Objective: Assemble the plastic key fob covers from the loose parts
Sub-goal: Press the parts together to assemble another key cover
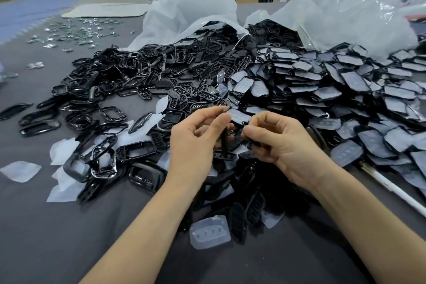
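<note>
Beyond the clear pad, both grips pinch: left hand a black piece edge-on, right hand a smaller piece (square their edges before pressing).

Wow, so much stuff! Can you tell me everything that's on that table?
table: one, grey, under everything
plastic bags: two, cloudy white, at the back, spilling parts
black frames: heaps, shiny black, left pile
button plates: heaps, black, middle pile
wrapped covers: heaps, black in cloudy film, right pile
silver bits: many, silvery, far left corner
film scraps: several, white, left front
clear pad: one, see-through, four holes, near edge between the arms
white rod: one, white, right edge
left grip: one hand, holds a black strip upright
right grip: one hand, pinches a small black part
</note>
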`<state>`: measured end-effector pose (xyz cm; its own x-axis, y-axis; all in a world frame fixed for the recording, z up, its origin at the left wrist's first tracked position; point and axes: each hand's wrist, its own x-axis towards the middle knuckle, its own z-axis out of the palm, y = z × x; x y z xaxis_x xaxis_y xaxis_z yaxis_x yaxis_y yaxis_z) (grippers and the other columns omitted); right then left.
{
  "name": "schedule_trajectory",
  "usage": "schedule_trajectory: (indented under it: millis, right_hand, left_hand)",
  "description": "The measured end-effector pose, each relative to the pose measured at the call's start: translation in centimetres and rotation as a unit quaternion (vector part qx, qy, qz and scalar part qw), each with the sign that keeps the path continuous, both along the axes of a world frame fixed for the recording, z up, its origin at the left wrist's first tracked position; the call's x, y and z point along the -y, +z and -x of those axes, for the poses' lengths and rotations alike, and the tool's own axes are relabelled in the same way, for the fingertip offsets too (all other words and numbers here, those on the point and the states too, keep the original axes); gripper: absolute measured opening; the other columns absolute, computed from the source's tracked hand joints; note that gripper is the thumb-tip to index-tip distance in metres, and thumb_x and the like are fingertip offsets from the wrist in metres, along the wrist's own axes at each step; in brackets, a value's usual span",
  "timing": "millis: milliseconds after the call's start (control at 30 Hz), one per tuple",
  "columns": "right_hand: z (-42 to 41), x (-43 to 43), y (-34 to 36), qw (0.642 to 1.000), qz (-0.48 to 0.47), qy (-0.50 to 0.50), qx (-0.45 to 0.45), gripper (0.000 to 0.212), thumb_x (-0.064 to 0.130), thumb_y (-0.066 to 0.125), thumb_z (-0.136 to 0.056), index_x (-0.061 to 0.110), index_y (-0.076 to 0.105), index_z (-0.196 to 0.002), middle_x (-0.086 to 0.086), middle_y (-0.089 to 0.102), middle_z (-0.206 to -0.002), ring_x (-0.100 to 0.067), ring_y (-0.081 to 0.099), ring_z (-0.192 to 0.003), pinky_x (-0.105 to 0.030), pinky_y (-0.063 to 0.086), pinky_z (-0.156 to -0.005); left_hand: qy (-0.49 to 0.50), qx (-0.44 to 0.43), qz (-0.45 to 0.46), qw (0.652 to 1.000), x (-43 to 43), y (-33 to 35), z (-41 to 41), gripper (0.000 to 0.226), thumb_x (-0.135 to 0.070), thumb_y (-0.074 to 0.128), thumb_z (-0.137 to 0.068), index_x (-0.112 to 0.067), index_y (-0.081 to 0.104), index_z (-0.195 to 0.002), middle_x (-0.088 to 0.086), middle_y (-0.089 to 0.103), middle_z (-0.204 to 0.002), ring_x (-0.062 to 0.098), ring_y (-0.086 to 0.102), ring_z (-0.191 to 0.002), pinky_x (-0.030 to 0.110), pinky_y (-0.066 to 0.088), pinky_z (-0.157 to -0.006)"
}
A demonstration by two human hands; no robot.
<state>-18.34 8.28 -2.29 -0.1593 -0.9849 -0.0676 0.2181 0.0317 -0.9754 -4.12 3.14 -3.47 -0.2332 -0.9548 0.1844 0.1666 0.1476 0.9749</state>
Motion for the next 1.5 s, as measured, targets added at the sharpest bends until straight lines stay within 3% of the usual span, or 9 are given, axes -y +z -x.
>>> schedule_trajectory:
  millis: [100,267,367,500,633,700,833,1033,1500]
  right_hand:
    - [0.4,0.1,0.0,1.0,0.022,-0.017,0.011,0.008,0.004,0.065,-0.076,0.01,0.061,-0.079,-0.013,0.062,-0.079,-0.01,0.051,-0.046,-0.016,0.033,-0.039]
    - [0.8,0.3,-0.4,0.998,0.035,-0.049,0.005,0.025,-0.008,0.061,-0.084,0.011,0.061,-0.099,-0.005,0.069,-0.073,-0.017,0.064,-0.054,-0.019,0.048,-0.046]
    - [0.8,0.3,-0.4,0.996,0.018,-0.082,-0.004,0.017,-0.007,0.064,-0.082,0.008,0.057,-0.087,-0.011,0.069,-0.073,-0.02,0.067,-0.055,-0.02,0.05,-0.047]
    - [1.1,0.3,-0.3,0.994,0.007,-0.106,-0.032,0.031,-0.006,0.063,-0.083,0.012,0.042,-0.069,-0.015,0.071,-0.074,-0.018,0.064,-0.051,-0.02,0.045,-0.042]
    - [1.0,0.5,-0.3,0.993,0.002,-0.108,-0.042,0.023,0.0,0.07,-0.079,0.011,0.055,-0.065,-0.009,0.062,-0.066,-0.014,0.061,-0.054,-0.019,0.046,-0.046]
    - [1.1,0.5,-0.4,0.995,-0.002,-0.096,-0.012,0.016,-0.003,0.065,-0.083,0.008,0.063,-0.071,-0.003,0.064,-0.065,-0.013,0.064,-0.057,-0.019,0.05,-0.052]
    - [1.0,0.4,-0.4,0.997,-0.013,-0.076,0.007,0.02,-0.012,0.058,-0.083,0.006,0.064,-0.08,-0.013,0.062,-0.079,-0.015,0.067,-0.063,-0.022,0.056,-0.06]
    - [1.1,0.4,-0.1,0.994,-0.008,-0.098,0.039,0.027,-0.01,0.061,-0.083,0.009,0.063,-0.101,-0.011,0.069,-0.076,-0.015,0.068,-0.063,-0.021,0.055,-0.057]
    - [1.4,0.5,0.1,0.988,-0.025,-0.134,0.07,0.012,-0.007,0.065,-0.08,0.002,0.065,-0.088,-0.004,0.07,-0.064,-0.01,0.065,-0.055,-0.018,0.054,-0.054]
  left_hand:
    - [0.013,0.046,0.035,0.998,0.3,-0.1,-0.2,0.026,-0.029,0.073,-0.077,-0.035,0.068,-0.102,-0.012,0.071,-0.081,0.006,0.065,-0.08,0.024,0.053,-0.08]
    - [0.005,0.106,0.127,0.986,0.2,-0.1,-0.3,0.042,0.0,0.07,-0.083,-0.031,0.066,-0.11,-0.01,0.058,-0.114,0.004,0.065,-0.092,0.018,0.049,-0.086]
    - [0.001,0.093,0.111,0.989,0.1,-0.2,-0.3,0.05,-0.002,0.072,-0.081,-0.036,0.062,-0.115,-0.01,0.058,-0.125,0.0,0.065,-0.099,0.015,0.048,-0.087]
    - [-0.012,0.07,0.061,0.996,0.1,-0.1,-0.2,0.045,-0.003,0.069,-0.084,-0.04,0.064,-0.109,-0.006,0.071,-0.108,-0.002,0.067,-0.094,0.016,0.051,-0.085]
    - [-0.037,0.027,0.016,0.999,0.0,0.2,-0.1,0.033,0.001,0.06,-0.09,-0.03,0.072,-0.094,-0.01,0.075,-0.091,0.004,0.071,-0.084,0.015,0.054,-0.066]
    - [-0.052,0.015,-0.004,0.999,0.0,0.3,-0.1,0.034,0.001,0.057,-0.092,-0.03,0.072,-0.093,-0.012,0.075,-0.091,0.003,0.071,-0.084,0.014,0.052,-0.059]
    - [-0.083,0.013,-0.025,0.996,-0.1,0.3,-0.1,0.036,0.004,0.054,-0.093,-0.028,0.071,-0.097,-0.006,0.075,-0.095,0.008,0.071,-0.087,0.019,0.055,-0.062]
    - [-0.104,0.009,-0.04,0.994,-0.1,0.2,-0.2,0.038,0.009,0.049,-0.093,-0.021,0.07,-0.098,-0.006,0.075,-0.088,0.007,0.071,-0.08,0.022,0.056,-0.061]
    - [-0.09,0.009,-0.059,0.994,0.0,0.2,-0.1,0.037,0.007,0.051,-0.093,-0.023,0.064,-0.112,-0.003,0.075,-0.09,0.006,0.07,-0.08,0.023,0.055,-0.058]
